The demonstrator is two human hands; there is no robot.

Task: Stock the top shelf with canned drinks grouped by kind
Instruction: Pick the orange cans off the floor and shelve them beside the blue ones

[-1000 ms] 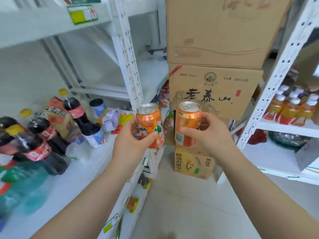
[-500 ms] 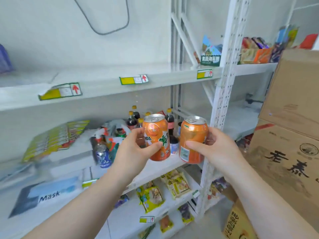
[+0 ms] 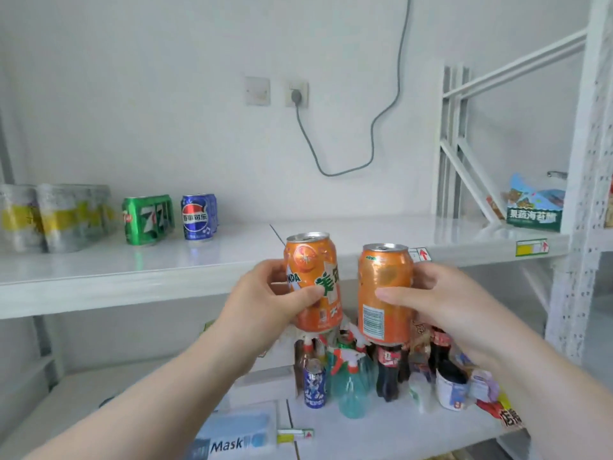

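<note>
As left hand grips can, right grips another.

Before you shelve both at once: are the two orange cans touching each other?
Apart. The head view shows a clear gap running top to bottom between the left orange can and the right orange can.

The left can and right can were glossy printed metal with bare silvery tops; the shelf was smooth, glossy white, mirroring the green cans; the wall looked matt; the post was perforated painted metal.
</note>
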